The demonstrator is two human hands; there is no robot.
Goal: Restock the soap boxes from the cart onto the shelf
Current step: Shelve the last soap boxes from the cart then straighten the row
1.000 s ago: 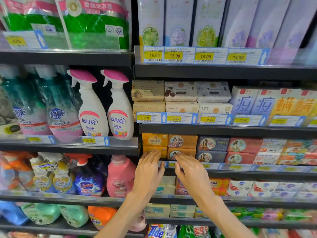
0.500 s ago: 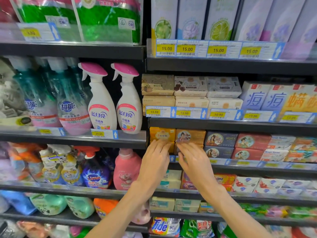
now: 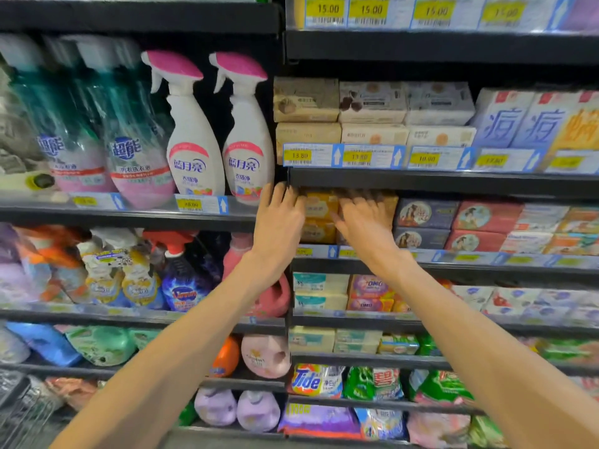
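Yellow-orange soap boxes (image 3: pixel 319 207) are stacked two high at the left end of the middle soap shelf (image 3: pixel 453 258). My left hand (image 3: pixel 279 222) reaches in at the stack's left side, fingers straight and pointing up against the boxes. My right hand (image 3: pixel 364 220) lies flat over the neighbouring orange boxes, fingers spread, hiding most of them. Neither hand clearly grips a box. The cart (image 3: pixel 19 406) shows only as wire mesh at the bottom left corner.
Blue and red soap boxes (image 3: pixel 424 215) fill the shelf to the right. The shelf board above (image 3: pixel 421 181) hangs close over my fingertips. Spray bottles (image 3: pixel 194 137) stand on the left bay. More soap packs (image 3: pixel 321 288) sit one shelf below.
Both hands have moved up and deeper into the shelf, from the price rail onto the yellow and orange boxes. The camera has come closer and tilted down.
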